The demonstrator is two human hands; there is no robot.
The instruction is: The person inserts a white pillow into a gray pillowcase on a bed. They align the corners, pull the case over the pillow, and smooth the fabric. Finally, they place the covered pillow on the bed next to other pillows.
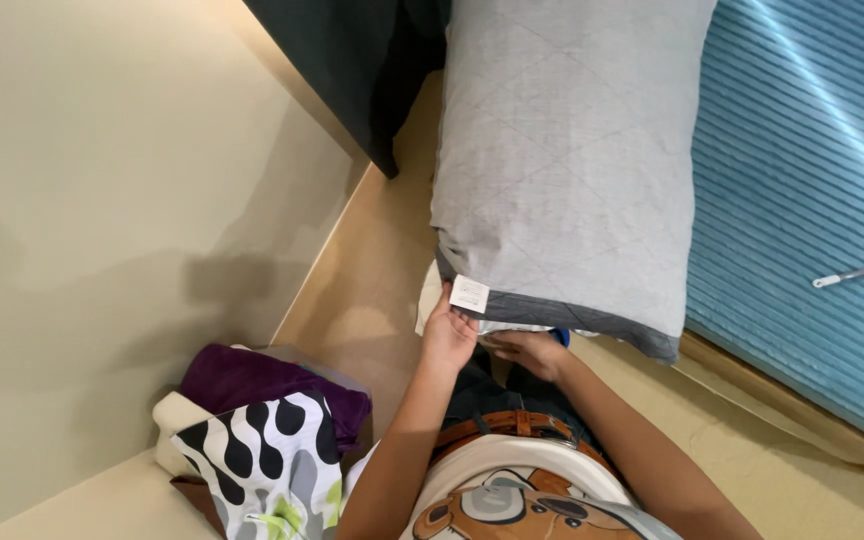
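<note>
A large grey quilted pillow (567, 150) in a grey cover stands on end in front of me, its lower open end near my waist. My left hand (449, 335) grips the cover's lower left corner, just below a small white tag (469, 294). My right hand (532, 350) is closed on the cover's bottom edge, where white inner fabric (430, 295) and a bit of blue show. Both forearms reach up from my body.
A beige wall (102, 200) is on the left. A pile of folded cloth, purple (252, 380) and black-and-white patterned (262, 460), lies at lower left. A blue ribbed bed cover (812, 180) fills the right, with a wooden edge below. Dark fabric (352, 60) hangs at top.
</note>
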